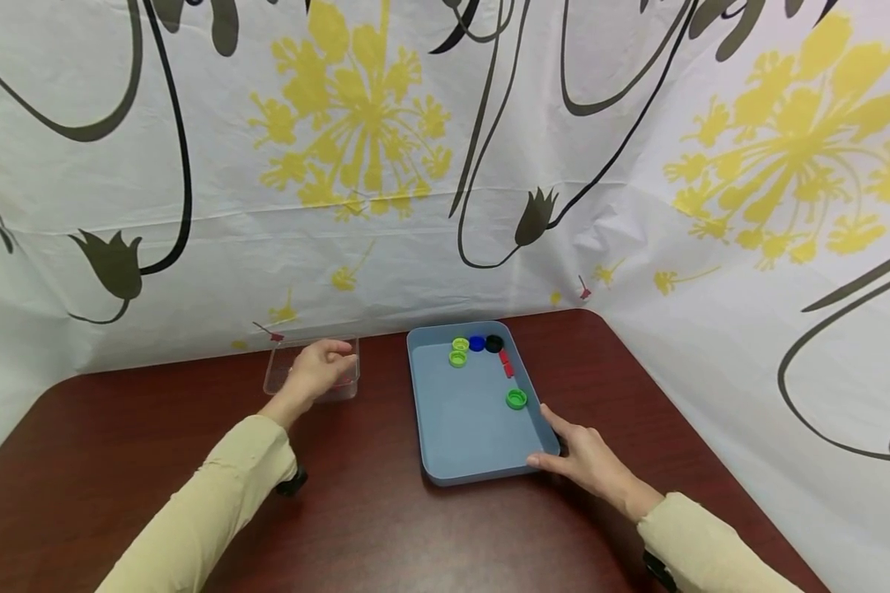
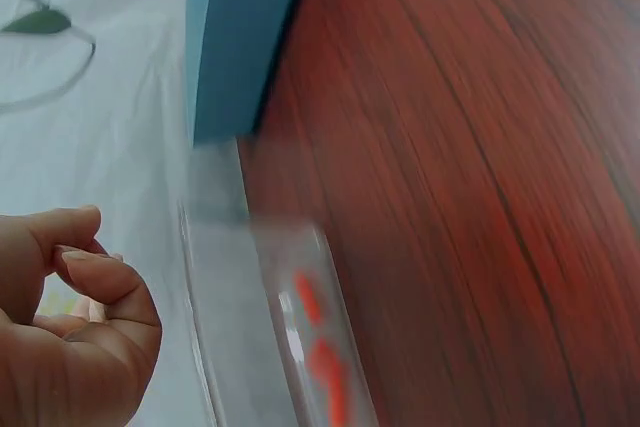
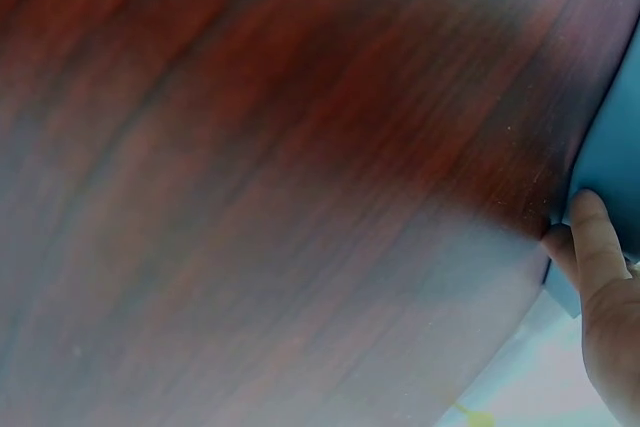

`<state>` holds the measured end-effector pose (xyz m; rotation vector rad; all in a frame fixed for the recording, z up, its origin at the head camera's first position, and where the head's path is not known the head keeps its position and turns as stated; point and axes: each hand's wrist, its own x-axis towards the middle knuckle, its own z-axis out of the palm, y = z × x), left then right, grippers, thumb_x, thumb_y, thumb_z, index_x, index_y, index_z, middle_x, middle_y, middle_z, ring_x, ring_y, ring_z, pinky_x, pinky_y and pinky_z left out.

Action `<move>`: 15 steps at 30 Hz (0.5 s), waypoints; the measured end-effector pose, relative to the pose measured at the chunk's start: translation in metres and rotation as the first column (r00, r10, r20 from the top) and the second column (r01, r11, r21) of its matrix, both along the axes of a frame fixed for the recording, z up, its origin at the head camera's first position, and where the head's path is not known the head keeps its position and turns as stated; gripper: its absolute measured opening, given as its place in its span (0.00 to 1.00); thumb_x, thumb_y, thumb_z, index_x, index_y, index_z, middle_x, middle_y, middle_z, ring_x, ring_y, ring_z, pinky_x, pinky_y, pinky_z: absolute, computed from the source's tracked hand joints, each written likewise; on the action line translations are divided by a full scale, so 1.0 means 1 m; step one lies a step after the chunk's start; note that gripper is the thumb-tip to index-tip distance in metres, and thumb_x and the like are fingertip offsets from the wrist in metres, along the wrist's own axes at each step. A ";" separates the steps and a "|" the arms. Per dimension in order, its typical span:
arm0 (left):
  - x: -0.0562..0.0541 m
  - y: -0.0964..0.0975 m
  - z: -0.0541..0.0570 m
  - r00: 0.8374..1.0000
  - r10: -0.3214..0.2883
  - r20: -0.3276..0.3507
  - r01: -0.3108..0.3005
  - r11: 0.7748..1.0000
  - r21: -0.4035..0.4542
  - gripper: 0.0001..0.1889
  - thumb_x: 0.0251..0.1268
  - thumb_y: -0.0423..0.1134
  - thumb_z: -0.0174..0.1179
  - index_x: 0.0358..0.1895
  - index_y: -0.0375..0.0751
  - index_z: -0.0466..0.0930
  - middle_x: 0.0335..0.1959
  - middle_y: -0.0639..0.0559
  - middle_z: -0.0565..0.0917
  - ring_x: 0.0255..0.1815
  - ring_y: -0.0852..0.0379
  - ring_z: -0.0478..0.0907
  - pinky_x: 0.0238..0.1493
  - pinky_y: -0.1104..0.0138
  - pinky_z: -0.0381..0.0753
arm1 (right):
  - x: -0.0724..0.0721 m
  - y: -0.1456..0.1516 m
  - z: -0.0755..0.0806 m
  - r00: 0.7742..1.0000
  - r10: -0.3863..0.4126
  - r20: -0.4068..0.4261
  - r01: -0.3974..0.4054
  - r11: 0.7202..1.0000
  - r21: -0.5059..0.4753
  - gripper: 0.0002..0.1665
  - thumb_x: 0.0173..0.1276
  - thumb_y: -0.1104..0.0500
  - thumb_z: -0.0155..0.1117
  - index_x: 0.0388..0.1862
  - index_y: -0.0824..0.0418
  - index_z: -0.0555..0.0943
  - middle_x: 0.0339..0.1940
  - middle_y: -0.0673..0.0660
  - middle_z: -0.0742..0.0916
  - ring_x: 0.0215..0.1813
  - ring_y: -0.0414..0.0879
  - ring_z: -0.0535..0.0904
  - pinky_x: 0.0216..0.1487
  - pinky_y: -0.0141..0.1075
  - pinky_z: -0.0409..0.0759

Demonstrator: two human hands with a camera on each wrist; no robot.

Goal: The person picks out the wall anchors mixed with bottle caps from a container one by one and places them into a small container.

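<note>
My left hand (image 1: 315, 372) is raised over a clear plastic box (image 1: 347, 389) at the left, its fingers curled with thumb and index close together. Nothing shows between these fingers in the left wrist view. Blurred red pieces (image 2: 328, 367) lie inside the box. At the right, my right hand (image 1: 589, 461) grips the near right corner of a blue-grey tray (image 1: 460, 428), thumb at the front edge and index finger along the side. That tray holds a green cap (image 1: 516, 399), two yellow-green caps (image 1: 457, 358), a blue cap (image 1: 477, 343), a black cap (image 1: 494, 343) and small red pieces (image 1: 506, 364).
Both containers stand on a dark reddish wooden table (image 1: 341, 519). A white patterned sheet (image 1: 415, 263) hangs behind the table and along its right side. Bare wood separates the box from the tray.
</note>
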<state>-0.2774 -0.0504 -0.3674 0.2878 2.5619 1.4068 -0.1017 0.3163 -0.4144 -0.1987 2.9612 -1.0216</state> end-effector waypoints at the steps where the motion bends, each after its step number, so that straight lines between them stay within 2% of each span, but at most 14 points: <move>1: 0.001 0.007 0.000 1.000 -0.011 -0.006 0.011 1.000 0.002 0.21 0.69 0.41 0.54 0.60 0.32 0.71 0.51 0.34 0.78 0.48 0.43 0.76 0.45 0.59 0.76 | 0.000 0.000 0.000 1.000 0.002 0.001 -0.002 1.000 0.000 0.54 0.57 0.42 0.68 0.71 0.72 0.57 0.64 0.72 0.72 0.37 0.40 0.76 0.40 0.31 0.75; 3: 0.002 0.022 0.003 1.000 -0.031 -0.004 0.031 0.999 0.013 0.20 0.68 0.41 0.55 0.59 0.33 0.72 0.51 0.35 0.78 0.43 0.46 0.76 0.39 0.61 0.76 | 0.000 0.000 0.000 1.000 0.004 -0.001 -0.004 1.000 0.000 0.54 0.57 0.42 0.68 0.71 0.72 0.57 0.63 0.72 0.73 0.37 0.39 0.76 0.39 0.31 0.76; 5: 0.004 0.037 0.005 0.999 -0.048 -0.011 0.048 0.999 0.021 0.19 0.68 0.41 0.56 0.58 0.34 0.74 0.49 0.37 0.79 0.41 0.48 0.76 0.37 0.63 0.74 | 0.000 0.001 0.000 1.000 0.004 -0.001 -0.004 1.000 0.003 0.54 0.57 0.42 0.68 0.71 0.72 0.57 0.64 0.72 0.71 0.38 0.40 0.77 0.40 0.31 0.76; 7: 0.007 0.051 0.008 0.997 -0.076 -0.015 0.076 0.997 0.027 0.19 0.67 0.41 0.56 0.58 0.35 0.74 0.49 0.38 0.79 0.45 0.47 0.76 0.40 0.61 0.75 | 0.000 0.001 0.001 1.000 -0.001 0.000 0.001 1.000 0.009 0.54 0.57 0.42 0.68 0.71 0.71 0.57 0.64 0.72 0.72 0.33 0.37 0.72 0.38 0.29 0.73; 9: 0.009 0.066 0.009 0.995 -0.099 -0.013 0.099 0.994 0.037 0.19 0.67 0.41 0.57 0.57 0.36 0.75 0.48 0.39 0.80 0.46 0.46 0.77 0.42 0.59 0.76 | 0.001 0.001 0.001 1.000 -0.005 -0.005 0.005 1.000 0.019 0.54 0.57 0.42 0.68 0.71 0.72 0.58 0.64 0.72 0.72 0.35 0.39 0.73 0.38 0.29 0.72; 11: 0.011 0.080 0.011 0.992 -0.125 -0.013 0.126 0.991 0.047 0.19 0.67 0.41 0.57 0.57 0.36 0.75 0.48 0.39 0.80 0.50 0.46 0.77 0.48 0.58 0.76 | 0.001 0.001 0.001 1.000 -0.007 -0.014 0.007 1.000 0.029 0.53 0.57 0.42 0.68 0.70 0.72 0.58 0.65 0.72 0.71 0.41 0.42 0.75 0.39 0.30 0.74; 15: 0.013 0.106 0.015 0.988 -0.152 -0.001 0.152 0.986 0.073 0.18 0.66 0.41 0.58 0.56 0.36 0.75 0.47 0.41 0.81 0.51 0.47 0.77 0.50 0.57 0.76 | 0.001 0.000 0.001 1.000 -0.005 -0.016 0.006 1.000 0.028 0.54 0.57 0.42 0.68 0.70 0.72 0.58 0.65 0.72 0.71 0.45 0.45 0.76 0.40 0.31 0.75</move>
